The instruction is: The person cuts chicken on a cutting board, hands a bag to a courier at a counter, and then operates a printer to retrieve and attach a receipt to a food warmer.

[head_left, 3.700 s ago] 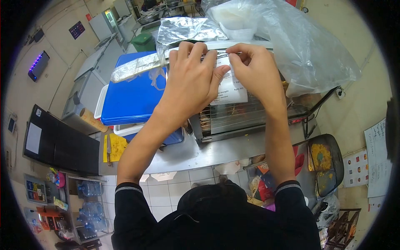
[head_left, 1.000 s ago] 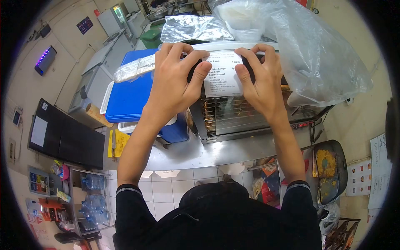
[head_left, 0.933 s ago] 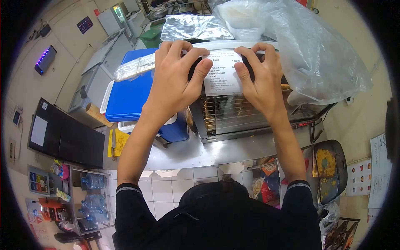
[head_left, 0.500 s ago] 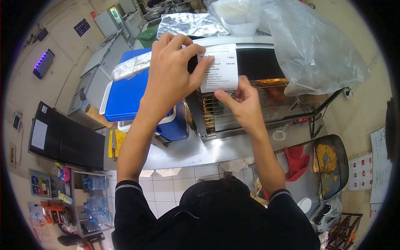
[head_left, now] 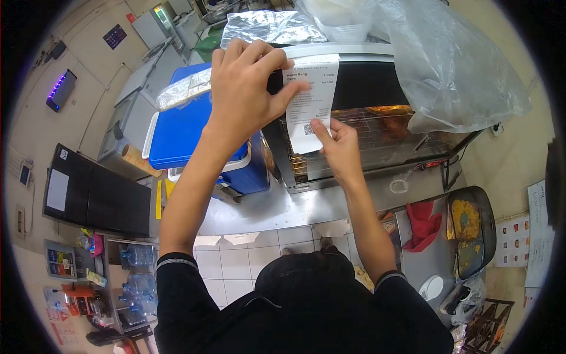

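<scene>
A long white printed receipt [head_left: 312, 106] hangs in front of the dark upper band of a glass-fronted warming cabinet [head_left: 365, 88]. My left hand [head_left: 244, 88] is at its upper left, the index fingertip at the top corner and the thumb across the printed face. Lower down, my right hand [head_left: 342, 144] pinches the paper close to its bottom end, thumb in front beside a small QR code. Browned food shows behind the cabinet's glass. To the left, beneath my left forearm, stands a blue cooler box [head_left: 183, 133] with a foil-wrapped bundle [head_left: 186, 89] on its lid.
Foil [head_left: 271, 26], plastic tubs [head_left: 342, 26] and a big clear plastic bag [head_left: 454, 76] lie on top of the cabinet. The steel counter [head_left: 253, 212] runs along its front. At right are a red cloth [head_left: 421, 227] and a black tray [head_left: 483, 236] with yellow food.
The receipt now shows more of its length, including the QR code and lower end. My right hand has shifted slightly down and left, gripping lower; my left thumb has moved right.
</scene>
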Demonstrator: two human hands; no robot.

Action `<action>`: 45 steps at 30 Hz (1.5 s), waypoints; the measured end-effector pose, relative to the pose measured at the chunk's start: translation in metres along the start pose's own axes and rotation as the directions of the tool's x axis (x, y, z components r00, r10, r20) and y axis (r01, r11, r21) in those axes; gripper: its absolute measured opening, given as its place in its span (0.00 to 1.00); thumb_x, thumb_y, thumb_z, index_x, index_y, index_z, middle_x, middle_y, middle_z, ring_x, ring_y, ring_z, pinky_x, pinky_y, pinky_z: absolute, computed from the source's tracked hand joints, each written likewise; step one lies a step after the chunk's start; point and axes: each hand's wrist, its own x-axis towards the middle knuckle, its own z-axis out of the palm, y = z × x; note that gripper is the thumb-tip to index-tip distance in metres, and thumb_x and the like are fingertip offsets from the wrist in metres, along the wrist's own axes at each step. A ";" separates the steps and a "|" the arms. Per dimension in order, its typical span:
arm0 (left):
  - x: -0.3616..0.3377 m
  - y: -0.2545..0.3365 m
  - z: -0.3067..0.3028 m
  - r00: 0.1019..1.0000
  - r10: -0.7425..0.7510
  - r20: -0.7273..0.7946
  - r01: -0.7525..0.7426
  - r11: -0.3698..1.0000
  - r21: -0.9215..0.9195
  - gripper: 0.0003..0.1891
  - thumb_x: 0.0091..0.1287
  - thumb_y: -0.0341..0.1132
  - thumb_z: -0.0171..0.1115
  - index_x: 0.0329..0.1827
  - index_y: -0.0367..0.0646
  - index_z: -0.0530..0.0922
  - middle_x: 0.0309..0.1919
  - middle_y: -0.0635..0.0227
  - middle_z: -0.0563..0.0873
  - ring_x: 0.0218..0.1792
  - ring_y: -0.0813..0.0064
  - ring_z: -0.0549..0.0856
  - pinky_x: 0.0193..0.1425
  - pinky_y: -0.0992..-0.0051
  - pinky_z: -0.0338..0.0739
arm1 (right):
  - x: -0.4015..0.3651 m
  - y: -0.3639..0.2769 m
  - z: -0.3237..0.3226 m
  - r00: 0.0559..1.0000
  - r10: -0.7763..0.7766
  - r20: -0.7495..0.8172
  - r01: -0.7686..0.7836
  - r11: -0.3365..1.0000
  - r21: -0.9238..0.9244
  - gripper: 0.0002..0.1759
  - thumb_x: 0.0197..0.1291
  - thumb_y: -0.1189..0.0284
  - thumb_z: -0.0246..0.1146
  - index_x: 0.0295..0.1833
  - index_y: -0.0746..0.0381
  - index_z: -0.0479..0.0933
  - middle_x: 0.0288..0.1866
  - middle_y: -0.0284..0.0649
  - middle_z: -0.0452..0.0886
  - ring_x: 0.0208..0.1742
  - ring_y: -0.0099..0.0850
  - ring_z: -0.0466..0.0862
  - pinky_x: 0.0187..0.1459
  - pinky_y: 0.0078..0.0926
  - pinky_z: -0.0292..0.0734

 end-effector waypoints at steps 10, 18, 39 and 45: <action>-0.007 -0.006 0.006 1.000 0.029 -0.001 -0.029 0.999 0.021 0.23 0.44 0.54 0.81 0.36 0.52 0.83 0.35 0.77 0.81 0.41 0.68 0.77 0.45 0.65 0.65 | 0.011 0.018 0.019 0.950 -0.184 -0.252 0.150 0.977 -0.149 0.17 0.64 0.64 0.71 0.39 0.71 0.83 0.19 0.41 0.82 0.18 0.20 0.77 0.22 0.22 0.66; -0.007 -0.002 0.007 0.999 0.037 -0.031 -0.035 0.998 0.044 0.24 0.44 0.53 0.82 0.34 0.46 0.83 0.34 0.72 0.82 0.40 0.66 0.78 0.46 0.65 0.68 | 0.007 0.020 0.021 0.907 -0.220 -0.360 0.147 0.965 -0.219 0.19 0.61 0.63 0.74 0.31 0.69 0.80 0.15 0.40 0.79 0.18 0.21 0.78 0.22 0.24 0.66; -0.008 0.013 -0.006 0.996 -0.002 -0.090 -0.001 0.999 -0.036 0.20 0.57 0.46 0.77 0.48 0.46 0.85 0.38 0.64 0.85 0.42 0.63 0.82 0.50 0.63 0.72 | -0.259 0.234 -0.090 0.871 0.132 -0.474 -0.388 0.777 -0.496 0.17 0.62 0.62 0.74 0.31 0.64 0.80 0.23 0.35 0.83 0.23 0.22 0.79 0.27 0.23 0.73; -0.085 0.102 -0.022 0.932 -0.218 -0.291 -0.005 0.793 -0.610 0.15 0.54 0.26 0.75 0.44 0.40 0.82 0.39 0.62 0.83 0.38 0.64 0.83 0.47 0.69 0.74 | -0.342 0.225 -0.091 0.512 0.724 -0.462 -0.542 0.690 0.479 0.27 0.74 0.49 0.57 0.59 0.64 0.77 0.49 0.44 0.86 0.44 0.30 0.84 0.44 0.29 0.79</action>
